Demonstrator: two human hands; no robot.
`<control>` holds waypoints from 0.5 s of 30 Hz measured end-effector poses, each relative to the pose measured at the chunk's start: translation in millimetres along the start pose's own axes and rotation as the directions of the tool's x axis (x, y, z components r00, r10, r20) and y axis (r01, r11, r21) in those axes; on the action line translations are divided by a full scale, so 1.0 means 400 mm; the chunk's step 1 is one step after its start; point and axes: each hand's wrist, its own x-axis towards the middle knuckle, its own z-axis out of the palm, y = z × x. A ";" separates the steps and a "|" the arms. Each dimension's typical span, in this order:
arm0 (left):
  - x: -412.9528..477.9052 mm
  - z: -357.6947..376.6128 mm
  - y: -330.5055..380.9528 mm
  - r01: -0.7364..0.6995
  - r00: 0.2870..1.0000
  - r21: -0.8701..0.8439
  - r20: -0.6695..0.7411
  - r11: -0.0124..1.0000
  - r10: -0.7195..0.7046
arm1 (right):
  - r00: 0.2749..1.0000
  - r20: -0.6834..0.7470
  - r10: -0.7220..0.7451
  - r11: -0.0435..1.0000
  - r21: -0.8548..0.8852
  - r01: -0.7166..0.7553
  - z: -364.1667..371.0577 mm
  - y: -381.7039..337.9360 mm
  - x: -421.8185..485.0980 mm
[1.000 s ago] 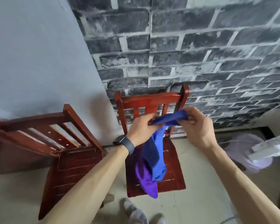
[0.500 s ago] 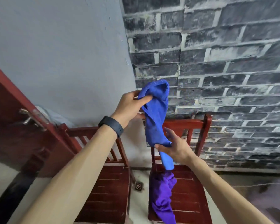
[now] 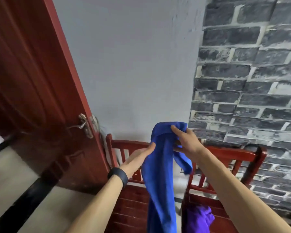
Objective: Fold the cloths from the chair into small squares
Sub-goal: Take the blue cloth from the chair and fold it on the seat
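Blue cloth (image 3: 160, 174), unfolded and bunched into a long hanging rope, held in the air up and to the left of the right chair (image 3: 225, 153). Its upper end is gathered in the right hand (image 3: 186, 142), whose fingers curl round the bunch with the forefinger lying over the top. A short loose end droops below that hand, in front of the right chair's back. The long end falls past the left edge of the right chair's seat and out of the bottom of the view.

The left hand (image 3: 138, 158) is open, with its fingers straight and the fingertips touching the left edge of the cloth, grasping nothing. A black wristband (image 3: 118, 175) sits on that wrist.

A purple cloth (image 3: 198, 219) lies crumpled on the seat of the right chair, just to the right of the hanging blue cloth.

A second red wooden chair (image 3: 124, 144) stands just beside the right chair, on its left. Farther left of it is a red door (image 3: 32, 98) with a metal handle (image 3: 84, 125). Behind the right chair is a wall patterned as dark brick (image 3: 250, 81). To the left of that is a plain grey wall (image 3: 133, 64).
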 end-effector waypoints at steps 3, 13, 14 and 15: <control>-0.003 -0.108 -0.026 -0.138 0.980 0.159 -0.121 0.978 0.158 | 0.987 0.157 0.047 0.996 0.070 -0.058 0.112 0.043 0.020; 0.003 -0.415 0.033 -0.300 0.952 -0.227 -0.134 0.926 0.276 | 0.994 0.103 -0.044 0.994 0.109 0.033 0.337 0.103 0.031; 0.006 -0.424 0.029 -0.295 0.953 -0.269 -0.152 0.917 0.262 | 0.992 0.111 -0.059 0.992 0.122 0.046 0.345 0.092 0.031; 0.006 -0.430 0.022 -0.270 0.958 -0.293 -0.172 0.917 0.228 | 0.990 0.120 -0.077 0.988 0.139 0.060 0.352 0.079 0.033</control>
